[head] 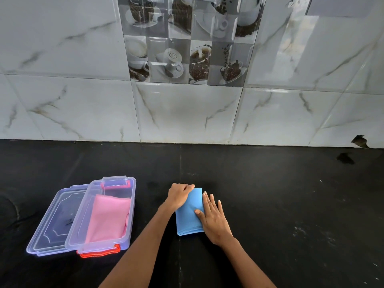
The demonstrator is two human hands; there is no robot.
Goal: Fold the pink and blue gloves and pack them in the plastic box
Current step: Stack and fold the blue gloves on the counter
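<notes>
A folded blue glove (188,218) lies as a flat rectangle on the black counter, a little right of centre. My left hand (179,195) is curled over its far left corner, fingers closed on the edge. My right hand (213,218) rests flat on the glove's right side, fingers spread. To the left stands the clear plastic box (133,201) with red clips, open on top. A folded pink glove (107,218) lies inside it.
The box's clear lid (53,222) lies flat beside the box on its left, partly under it. The black counter (291,204) runs back to a marble-tiled wall (187,113). A small chip marks the wall's base at far right.
</notes>
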